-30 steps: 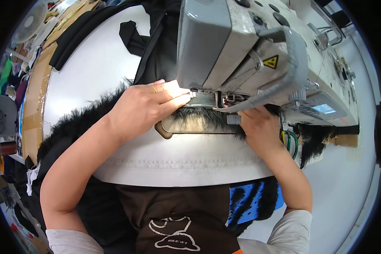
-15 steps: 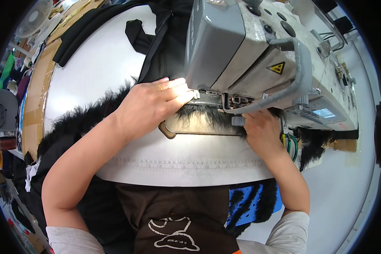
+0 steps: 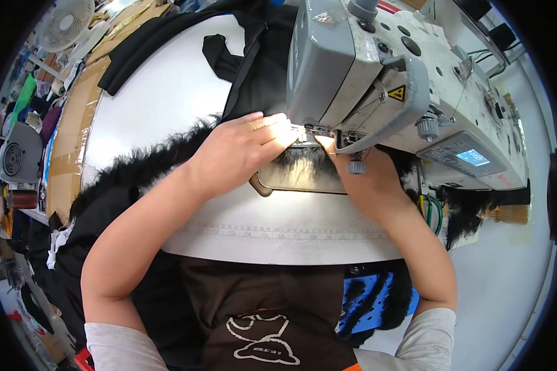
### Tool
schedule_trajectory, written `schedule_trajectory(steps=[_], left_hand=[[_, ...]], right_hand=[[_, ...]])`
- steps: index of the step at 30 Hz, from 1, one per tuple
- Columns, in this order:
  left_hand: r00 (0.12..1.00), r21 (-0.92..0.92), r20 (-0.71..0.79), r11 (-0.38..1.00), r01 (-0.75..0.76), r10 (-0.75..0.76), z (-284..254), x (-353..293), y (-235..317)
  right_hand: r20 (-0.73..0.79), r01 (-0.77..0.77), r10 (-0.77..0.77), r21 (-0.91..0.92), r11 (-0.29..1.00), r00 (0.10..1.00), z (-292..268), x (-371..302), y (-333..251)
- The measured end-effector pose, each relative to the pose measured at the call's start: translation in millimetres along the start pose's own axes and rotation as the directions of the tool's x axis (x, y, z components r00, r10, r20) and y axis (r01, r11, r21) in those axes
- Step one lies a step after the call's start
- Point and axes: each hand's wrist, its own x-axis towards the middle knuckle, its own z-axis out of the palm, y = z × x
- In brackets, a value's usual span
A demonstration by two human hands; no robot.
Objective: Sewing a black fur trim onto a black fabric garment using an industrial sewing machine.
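A sewing machine [image 3: 328, 55] stands over the table, its presser foot [image 3: 304, 133] down near a lit metal plate [image 3: 297, 178]. Black fabric with a fur edge [image 3: 300, 159] passes under the foot. My left hand [image 3: 247, 148], a ring on one finger, lies over the fabric left of the foot, fingers stretched out together, tips close to the foot. From the right, my right hand [image 3: 371, 176] reaches beneath the grey finger guard [image 3: 408, 102]. One finger stretches to the foot's right side; the guard and a knob hide the others.
More black fur trim [image 3: 148, 157] trails left across the table. Flat black fabric [image 3: 263, 77] lies behind the left hand. Green-handled scissors [image 3: 435, 213] rest beside the right wrist. A ruler strip [image 3: 278, 234] crosses the table front. A fan [image 3: 66, 23] stands far left.
My right hand has moved left under the guard, and a finger now shows beside the presser foot. My left hand keeps its place by the foot. The whole view has shifted slightly.
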Motion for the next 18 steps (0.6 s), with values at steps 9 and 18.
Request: schedule_trajectory(steps=[9,18], left_hand=[[0.995,0.108,-0.100,0.994,0.008,0.003,-8.1,-20.2,13.1],[0.995,-0.008,0.058,0.997,0.082,-0.082,-11.1,-18.0,6.4]], right_hand=[[-0.179,0.316,-0.374,-0.285,0.905,0.910,-28.8,-12.7,-5.0],[-0.061,0.348,-0.348,-0.021,0.937,0.935,-18.5,1.0,16.3]])
